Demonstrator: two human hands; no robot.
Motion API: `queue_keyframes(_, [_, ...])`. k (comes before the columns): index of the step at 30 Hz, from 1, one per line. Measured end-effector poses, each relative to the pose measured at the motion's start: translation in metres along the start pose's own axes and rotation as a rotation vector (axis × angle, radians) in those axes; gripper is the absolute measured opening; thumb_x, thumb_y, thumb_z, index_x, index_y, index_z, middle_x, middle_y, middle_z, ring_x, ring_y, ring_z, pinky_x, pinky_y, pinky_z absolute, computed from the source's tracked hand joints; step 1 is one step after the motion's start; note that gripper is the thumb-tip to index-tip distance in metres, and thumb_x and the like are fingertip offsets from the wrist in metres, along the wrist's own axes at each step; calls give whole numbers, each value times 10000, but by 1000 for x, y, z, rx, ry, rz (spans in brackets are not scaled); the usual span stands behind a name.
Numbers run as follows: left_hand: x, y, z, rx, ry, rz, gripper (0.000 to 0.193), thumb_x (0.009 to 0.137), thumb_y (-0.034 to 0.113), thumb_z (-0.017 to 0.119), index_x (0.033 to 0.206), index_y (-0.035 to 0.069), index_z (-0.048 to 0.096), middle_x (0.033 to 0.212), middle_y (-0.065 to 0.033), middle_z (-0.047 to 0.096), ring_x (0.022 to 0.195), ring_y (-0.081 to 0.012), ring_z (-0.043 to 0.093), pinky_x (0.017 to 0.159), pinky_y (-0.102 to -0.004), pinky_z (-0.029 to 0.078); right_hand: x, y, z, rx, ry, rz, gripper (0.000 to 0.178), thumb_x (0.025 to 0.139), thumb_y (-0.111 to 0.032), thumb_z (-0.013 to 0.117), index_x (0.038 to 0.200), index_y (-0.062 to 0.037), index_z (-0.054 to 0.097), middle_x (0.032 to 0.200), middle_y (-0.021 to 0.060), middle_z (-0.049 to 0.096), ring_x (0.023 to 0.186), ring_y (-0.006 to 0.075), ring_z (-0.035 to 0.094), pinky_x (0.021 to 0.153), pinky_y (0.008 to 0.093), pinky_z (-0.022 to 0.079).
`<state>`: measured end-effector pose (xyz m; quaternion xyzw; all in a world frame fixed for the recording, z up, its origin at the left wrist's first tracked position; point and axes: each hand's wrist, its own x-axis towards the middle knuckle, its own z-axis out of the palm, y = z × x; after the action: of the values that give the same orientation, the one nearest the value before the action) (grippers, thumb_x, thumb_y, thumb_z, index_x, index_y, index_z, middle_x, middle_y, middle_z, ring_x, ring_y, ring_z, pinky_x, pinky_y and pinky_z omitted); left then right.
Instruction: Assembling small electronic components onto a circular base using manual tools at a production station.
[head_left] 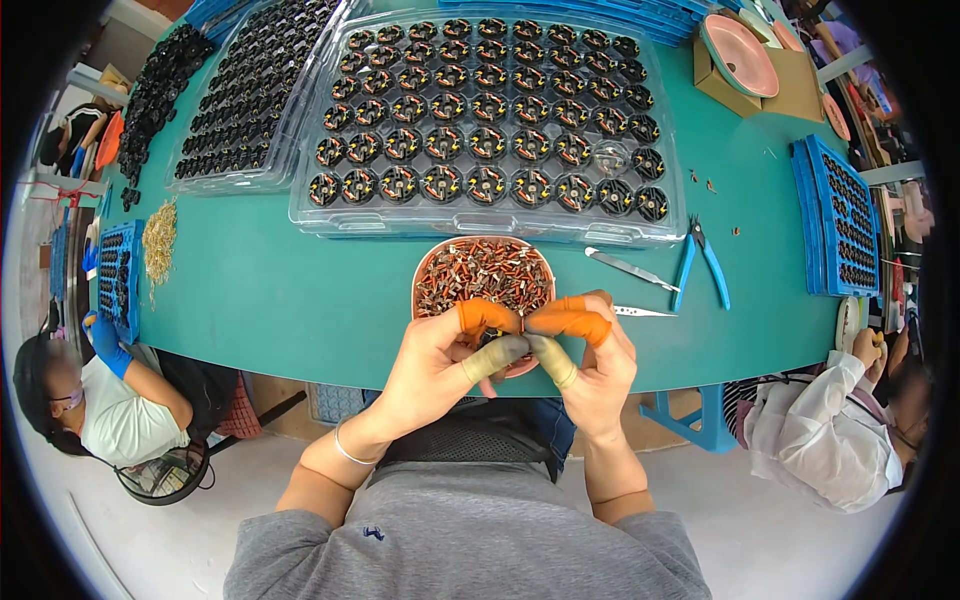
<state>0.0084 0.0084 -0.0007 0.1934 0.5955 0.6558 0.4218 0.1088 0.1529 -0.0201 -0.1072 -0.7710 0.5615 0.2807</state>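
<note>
Just over the near edge of a pink bowl [416, 292], my two hands meet fingertip to fingertip. Orange and pale yellow finger covers sit on both. In my left hand [430, 362], closed, is a small black part [490, 338], mostly hidden by the fingers. My right hand [597, 372] pinches at the same spot; what lies between its fingertips is too small to make out. Many small copper-brown and silver pieces [482, 272] fill the bowl. Behind it stands a clear plastic tray [440, 221] with rows of round black parts [486, 185]; one pocket [610, 158] on the right holds none.
Right of the bowl lie tweezers [632, 268], another pointed tool [642, 312] and blue-handled cutters [688, 268]. A second tray [235, 183], loose black parts [165, 90] and thin metal pieces [159, 240] occupy the left. Co-workers sit at both sides, one blue-gloved hand [106, 342] at left.
</note>
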Motion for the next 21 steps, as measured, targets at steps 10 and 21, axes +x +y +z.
queue_keyframes(10, [-1,1,-5,105,-9,20,184,892,104,633,1041,-3,622,860,-31,656,661,-68,603,499,-199,514,-6,10,-9,383,-17,260,181,753,45,691,911,29,606,920,97,599,865,180,538,778,290,424])
queue_keyframes(21, [5,-8,-5,-63,-94,-84,170,867,66,653,1000,-31,611,883,-83,633,647,-145,627,470,-249,545,-5,4,-7,243,-75,138,190,750,37,700,920,18,617,944,113,607,873,189,556,794,317,442])
